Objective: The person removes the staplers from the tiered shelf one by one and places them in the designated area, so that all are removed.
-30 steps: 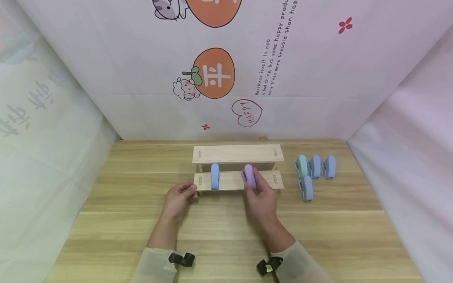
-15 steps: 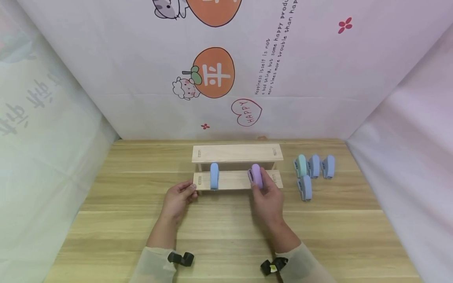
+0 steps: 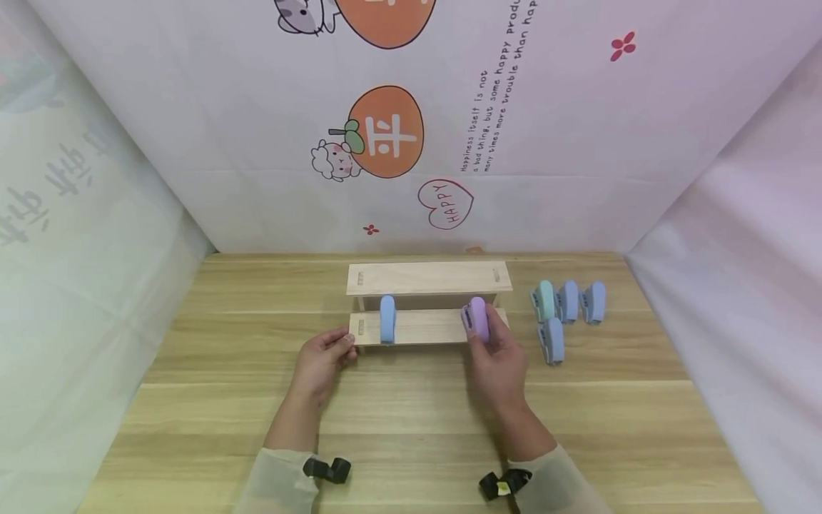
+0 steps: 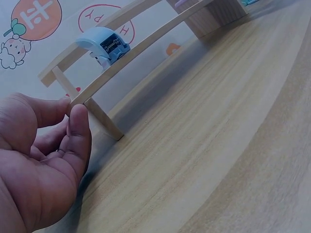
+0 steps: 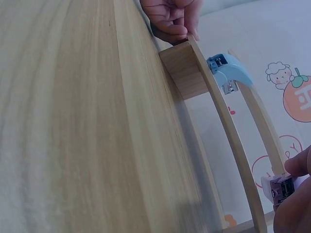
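A two-step wooden rack stands on the table near the back. My left hand pinches the left end of its lower step between thumb and fingers, seen closely in the left wrist view. Toward the step's right end, my right hand holds a purple stapler upright, thumb on the near side. Whether its base touches the board cannot be made out. A light blue stapler stands on the left part of that same step; the right wrist view shows its front end.
Right of the rack, a green stapler and two blue staplers stand in a row, with another blue stapler in front. The rack's upper step is behind. A printed white cloth hangs at the table's back edge.
My right hand has moved the purple stapler rightward along the lower step, from right of centre to near its right end. The left hand keeps its grip on the rack.
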A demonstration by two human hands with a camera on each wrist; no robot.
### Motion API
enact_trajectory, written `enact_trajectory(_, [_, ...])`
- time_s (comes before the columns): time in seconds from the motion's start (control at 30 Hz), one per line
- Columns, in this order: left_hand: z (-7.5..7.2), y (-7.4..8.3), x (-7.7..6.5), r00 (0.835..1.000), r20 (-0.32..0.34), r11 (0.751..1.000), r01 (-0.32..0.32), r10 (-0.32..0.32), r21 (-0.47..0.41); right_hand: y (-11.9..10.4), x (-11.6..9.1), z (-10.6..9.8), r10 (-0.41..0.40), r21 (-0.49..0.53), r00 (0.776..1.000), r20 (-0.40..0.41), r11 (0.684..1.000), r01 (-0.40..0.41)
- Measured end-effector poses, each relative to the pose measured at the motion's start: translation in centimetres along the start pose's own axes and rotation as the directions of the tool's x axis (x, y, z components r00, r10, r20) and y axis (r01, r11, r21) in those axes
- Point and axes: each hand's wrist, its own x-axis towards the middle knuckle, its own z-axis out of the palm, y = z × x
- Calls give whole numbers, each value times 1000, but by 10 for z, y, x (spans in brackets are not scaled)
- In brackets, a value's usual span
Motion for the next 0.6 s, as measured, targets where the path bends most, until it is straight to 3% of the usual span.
enact_trajectory(0.23, [-2, -2, 0, 1000, 15, 1000, -15, 15, 13, 5, 2, 0, -48, 98, 999, -11, 994, 49])
enact_trajectory(0.6, [0, -3, 2, 1000, -1, 1000, -11, 11, 12, 4, 5, -9, -11, 58, 1000, -12, 998, 11])
